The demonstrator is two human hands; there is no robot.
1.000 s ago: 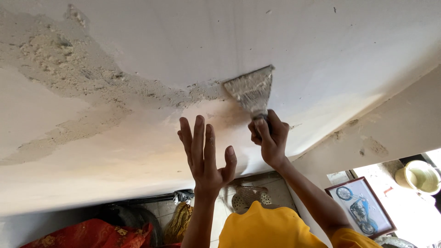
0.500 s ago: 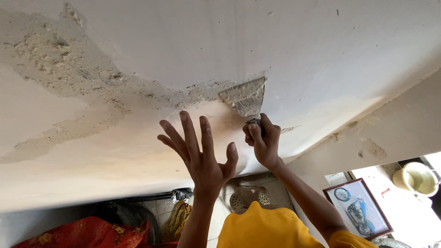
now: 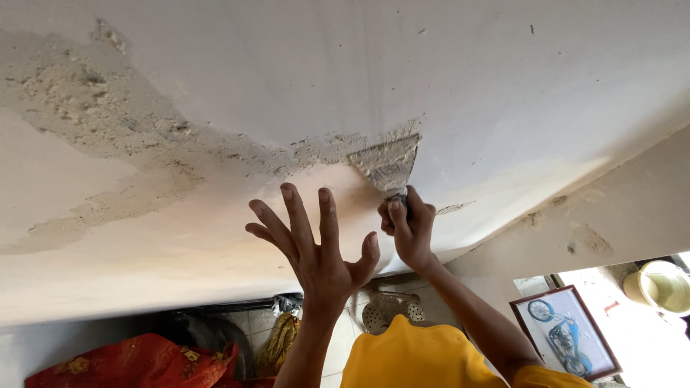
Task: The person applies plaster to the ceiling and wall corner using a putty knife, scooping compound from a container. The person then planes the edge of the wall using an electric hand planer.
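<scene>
Scraper (image 3: 387,167) gripped in right hand (image 3: 408,231), left hand (image 3: 320,251) just beside

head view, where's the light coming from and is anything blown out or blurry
Head view: daylight enters from the lower right, overexposing the floor by the pale bucket; the ceiling is evenly lit, warmer near the left hand; scraper and right hand stay sharp.
</scene>
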